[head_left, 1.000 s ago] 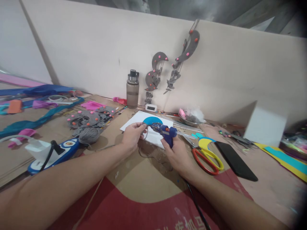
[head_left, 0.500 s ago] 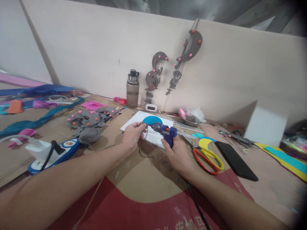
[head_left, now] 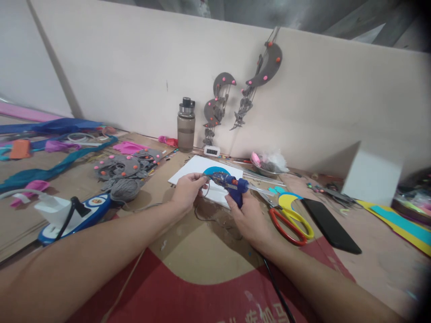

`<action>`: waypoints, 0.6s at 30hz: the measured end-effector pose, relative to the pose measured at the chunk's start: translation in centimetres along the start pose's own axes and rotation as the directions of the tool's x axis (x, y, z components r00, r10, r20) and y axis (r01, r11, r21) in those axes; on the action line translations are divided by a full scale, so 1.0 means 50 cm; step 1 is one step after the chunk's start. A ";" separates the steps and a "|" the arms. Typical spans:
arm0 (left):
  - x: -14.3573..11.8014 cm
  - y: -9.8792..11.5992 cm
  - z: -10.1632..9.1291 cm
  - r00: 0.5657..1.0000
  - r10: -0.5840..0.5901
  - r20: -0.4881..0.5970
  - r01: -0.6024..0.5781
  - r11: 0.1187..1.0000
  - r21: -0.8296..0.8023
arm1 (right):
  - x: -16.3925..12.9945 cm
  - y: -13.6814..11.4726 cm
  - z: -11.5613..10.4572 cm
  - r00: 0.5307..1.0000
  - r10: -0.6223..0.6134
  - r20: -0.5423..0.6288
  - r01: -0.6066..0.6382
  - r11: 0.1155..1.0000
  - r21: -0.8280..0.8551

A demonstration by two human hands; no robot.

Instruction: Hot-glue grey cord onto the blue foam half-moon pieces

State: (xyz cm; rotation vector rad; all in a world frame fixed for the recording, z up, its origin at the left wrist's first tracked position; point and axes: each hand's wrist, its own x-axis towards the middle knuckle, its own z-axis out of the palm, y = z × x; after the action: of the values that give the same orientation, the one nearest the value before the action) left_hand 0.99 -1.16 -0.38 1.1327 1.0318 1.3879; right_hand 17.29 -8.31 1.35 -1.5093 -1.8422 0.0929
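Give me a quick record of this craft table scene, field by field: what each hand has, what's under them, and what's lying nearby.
Left hand: pinches a thin grey string at the glue gun's nozzle
Right hand: grips blue glue gun
Under the nozzle: blue crescent on white sheet
Right of hands: red and yellow scissors, black phone
Left of hands: grey yarn ball
Behind: water bottle

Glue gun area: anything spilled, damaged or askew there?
Nothing stands out. The right hand grips the blue glue gun, nozzle at the teal crescent on the white sheet, where the left hand pinches. The scissors and black phone lie flat beside them. No glue puddle shows.
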 end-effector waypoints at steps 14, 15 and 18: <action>-0.010 0.004 0.002 0.998 -0.004 0.056 -0.003 0.992 0.129 | 0.000 -0.004 -0.005 0.998 0.008 -0.057 0.000 0.989 0.147; -0.011 0.005 0.003 0.998 -0.014 0.059 0.007 0.993 0.116 | 0.000 -0.004 -0.008 0.997 0.029 -0.074 -0.016 0.986 0.164; -0.011 0.009 0.003 0.997 -0.052 0.055 0.048 0.996 0.073 | 0.009 0.004 -0.014 0.985 0.099 -0.141 -0.067 0.975 0.214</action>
State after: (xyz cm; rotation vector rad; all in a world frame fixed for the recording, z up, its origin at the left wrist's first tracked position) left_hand 1.09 -1.77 0.05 1.1843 1.0698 1.2813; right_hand 17.85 -8.14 1.96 -1.4071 -1.5976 0.2001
